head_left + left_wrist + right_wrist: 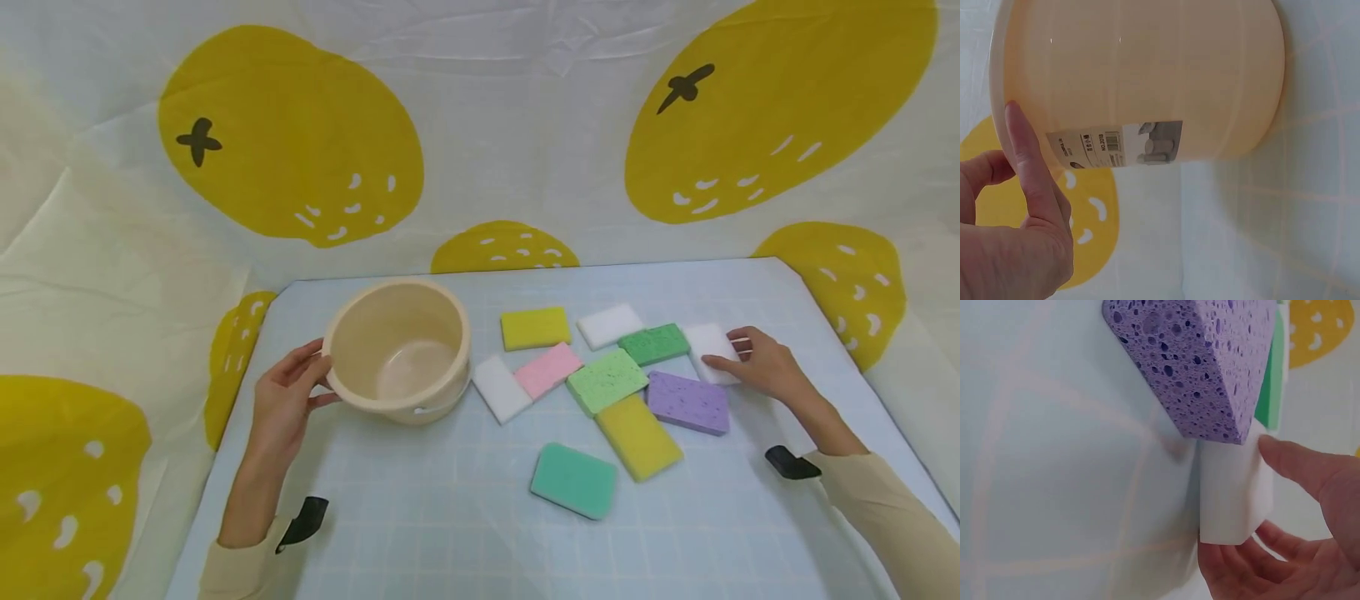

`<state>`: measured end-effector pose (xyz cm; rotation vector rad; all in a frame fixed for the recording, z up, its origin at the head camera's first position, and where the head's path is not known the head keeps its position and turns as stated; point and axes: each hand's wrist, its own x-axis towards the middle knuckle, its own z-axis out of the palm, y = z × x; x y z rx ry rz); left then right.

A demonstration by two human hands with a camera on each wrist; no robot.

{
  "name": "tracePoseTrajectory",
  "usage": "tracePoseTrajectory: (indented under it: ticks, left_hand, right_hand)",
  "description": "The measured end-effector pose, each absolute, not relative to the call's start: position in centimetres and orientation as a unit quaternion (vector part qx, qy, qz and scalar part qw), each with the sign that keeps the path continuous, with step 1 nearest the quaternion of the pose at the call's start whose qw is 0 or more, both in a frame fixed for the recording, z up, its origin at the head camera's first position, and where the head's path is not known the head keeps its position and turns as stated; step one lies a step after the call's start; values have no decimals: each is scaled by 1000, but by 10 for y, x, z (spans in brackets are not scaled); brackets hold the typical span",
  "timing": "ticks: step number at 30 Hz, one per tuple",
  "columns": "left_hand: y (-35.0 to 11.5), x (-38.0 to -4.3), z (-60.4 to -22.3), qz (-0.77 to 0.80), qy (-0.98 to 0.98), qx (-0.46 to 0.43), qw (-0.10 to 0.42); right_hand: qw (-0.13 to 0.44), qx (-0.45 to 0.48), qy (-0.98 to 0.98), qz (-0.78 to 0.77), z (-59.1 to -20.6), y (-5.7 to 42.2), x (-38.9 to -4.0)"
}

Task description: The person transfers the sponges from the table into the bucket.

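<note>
The left hand [282, 402] grasps the rim of a beige bucket [386, 329] on its left side, while the right hand [765, 363] grips a white sponge [708, 350] between thumb and fingers at the right end of a cluster of sponges. The bucket stands on the bench [420, 525], its mouth upward, with a printed label [1116, 147] on its outer wall. Near the gripped sponge lie a purple sponge [687, 403] and a dark green sponge [654, 344]. Farther left come a light green sponge [607, 381], a pink sponge [549, 371] and a second white sponge [502, 390] just beside the bucket. A yellow sponge [536, 328] and a third white sponge [610, 326] sit behind; a second yellow sponge [639, 437] and a teal sponge [573, 481] lie toward the person. Beyond hangs a cloth [525, 158] printed with yellow fruit
</note>
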<state>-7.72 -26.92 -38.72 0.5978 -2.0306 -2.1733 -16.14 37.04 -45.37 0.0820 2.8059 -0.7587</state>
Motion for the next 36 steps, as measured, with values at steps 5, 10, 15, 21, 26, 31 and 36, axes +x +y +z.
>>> tracePoseTrajectory:
  ticks: [5,10,15,21,26,31,36]
  left_hand:
    - [-268,-78,-385,-703,-682,198,39]
    - [-268,-81,-383,-707,-678,198,36]
    - [-268,-83,-383,-703,-682,197,47]
    - [-268,-83,-383,-692,-690,208,45]
    - [-268,-83,-384,-684,-697,211,48]
    - [-269,-84,-386,-680,-697,220,47]
    - [-269,-83,-388,-685,-692,221,49]
  right_hand:
    - [106,27,956,-271,-446,375,-162]
    - [94,13,957,-274,-436,381,-165]
    - [86,12,956,-281,-421,381,-170]
    - [80,15,951,-298,-408,372,-175]
    - [82,11,947,-312,-399,361,-178]
    - [80,4,941,-330,-389,349,-181]
    - [66,-12,935,-347,-376,337,-183]
